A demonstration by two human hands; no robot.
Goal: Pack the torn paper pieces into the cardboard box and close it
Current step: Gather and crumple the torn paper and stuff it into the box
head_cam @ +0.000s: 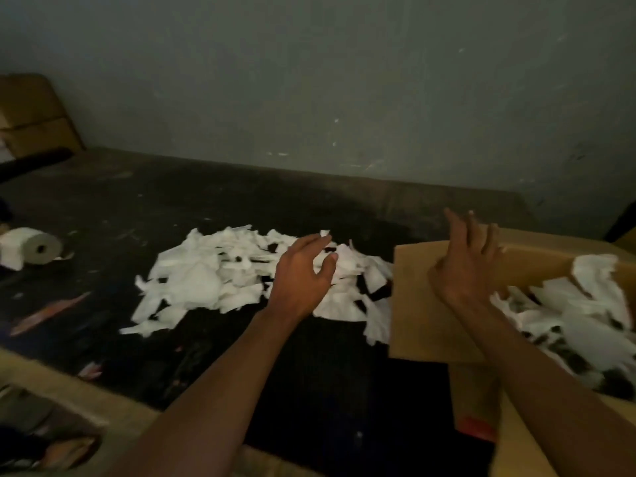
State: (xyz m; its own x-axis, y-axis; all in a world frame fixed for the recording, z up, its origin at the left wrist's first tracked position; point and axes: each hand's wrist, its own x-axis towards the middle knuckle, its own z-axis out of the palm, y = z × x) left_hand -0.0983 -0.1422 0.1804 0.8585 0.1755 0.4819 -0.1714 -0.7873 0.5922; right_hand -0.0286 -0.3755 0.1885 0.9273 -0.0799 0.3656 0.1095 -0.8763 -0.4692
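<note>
A pile of torn white paper pieces [213,277] lies on the dark table [137,208]. My left hand [303,273] hovers over the pile's right side, fingers spread and relaxed, holding nothing. At the right stands an open cardboard box [423,304] with more torn paper pieces [578,311] inside. My right hand [464,259] rests with straight fingers against the box's left flap, above its edge.
A roll of white paper [31,247] lies at the table's left. Cardboard boxes [31,115] are stacked at the back left against the grey wall. A cardboard edge [69,383] runs along the near side of the table.
</note>
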